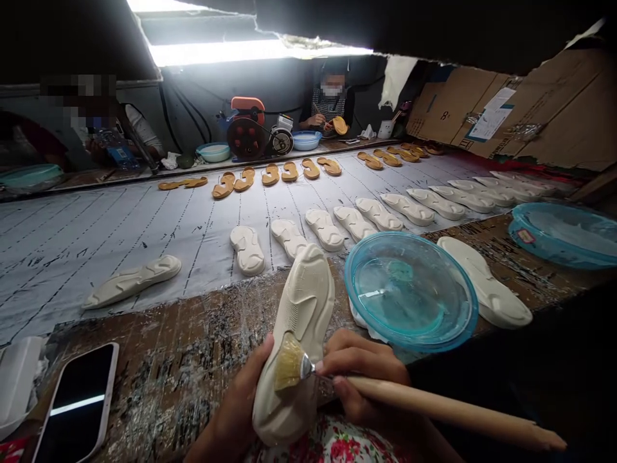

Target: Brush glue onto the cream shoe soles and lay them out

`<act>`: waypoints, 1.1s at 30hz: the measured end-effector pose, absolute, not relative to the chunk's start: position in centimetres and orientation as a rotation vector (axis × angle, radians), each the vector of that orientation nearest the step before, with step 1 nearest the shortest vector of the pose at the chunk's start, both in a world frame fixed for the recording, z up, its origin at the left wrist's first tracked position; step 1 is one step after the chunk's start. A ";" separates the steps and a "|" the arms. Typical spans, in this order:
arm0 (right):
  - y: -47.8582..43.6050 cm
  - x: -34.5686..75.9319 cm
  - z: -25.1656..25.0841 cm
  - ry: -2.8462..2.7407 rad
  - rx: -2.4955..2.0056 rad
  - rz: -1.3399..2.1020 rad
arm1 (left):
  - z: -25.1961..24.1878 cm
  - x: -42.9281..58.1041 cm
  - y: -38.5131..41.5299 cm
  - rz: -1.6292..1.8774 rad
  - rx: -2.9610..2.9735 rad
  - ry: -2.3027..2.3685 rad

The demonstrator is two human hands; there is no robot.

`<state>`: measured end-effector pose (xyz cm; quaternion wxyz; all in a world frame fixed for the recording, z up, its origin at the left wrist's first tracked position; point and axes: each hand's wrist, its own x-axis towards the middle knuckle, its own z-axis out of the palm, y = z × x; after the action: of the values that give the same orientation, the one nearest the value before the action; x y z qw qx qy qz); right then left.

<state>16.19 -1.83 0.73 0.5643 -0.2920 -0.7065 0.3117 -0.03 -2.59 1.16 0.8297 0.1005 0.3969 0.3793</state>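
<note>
My left hand (236,411) grips a white foam shoe sole (294,334), which stands tilted with its ribbed side up. My right hand (359,376) holds a flat brush (289,363) by its long wooden handle (457,405). The pale bristles press against the sole's ribbed face, and they look wet. Just beyond my right hand, a round blue-tinted plastic dish (409,289) sits on the stained workbench (168,360). Another white sole (484,283) lies to the right of that dish.
Rows of white soles (354,222) and orange soles (289,170) lie on a marked grey sheet (96,257). A phone (77,402) lies at the bench's left. A co-worker (328,106) sits at the far side near a red machine (248,128). Another blue dish (563,235) stands at right.
</note>
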 end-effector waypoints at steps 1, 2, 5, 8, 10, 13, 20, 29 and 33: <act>-1.7 16.3 0.9 -1.665 -0.693 0.706 | 1.1 -0.2 -2.7 0.807 0.241 0.855; -1.6 16.4 1.0 -1.670 -0.690 0.673 | 1.0 -0.4 -2.8 0.806 0.282 0.878; -1.9 16.6 1.1 -1.701 -0.678 0.628 | 0.9 -0.9 -3.0 0.814 0.427 1.006; -2.5 16.9 0.8 -1.768 -0.731 0.695 | 1.0 -0.9 -3.0 0.798 0.412 1.067; -2.9 16.9 0.8 -1.761 -0.736 0.721 | 1.2 -0.7 -2.9 0.755 0.351 1.027; -3.0 16.9 1.1 -1.688 -0.659 0.686 | 1.6 -0.3 -2.9 0.757 0.396 1.049; -2.9 16.3 2.2 -1.832 -0.577 0.630 | 3.1 0.2 -3.3 0.857 0.753 1.330; -4.0 15.9 2.5 -2.070 -0.519 0.494 | 3.0 0.2 -2.5 0.957 0.309 1.204; -3.3 17.3 1.4 -1.859 -0.619 0.580 | 3.0 -0.1 -1.7 0.865 0.118 0.928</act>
<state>17.33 -3.29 1.42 0.5221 -0.2585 -0.7759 0.2420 -0.07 -1.73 3.03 0.8039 0.0549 0.4331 0.4039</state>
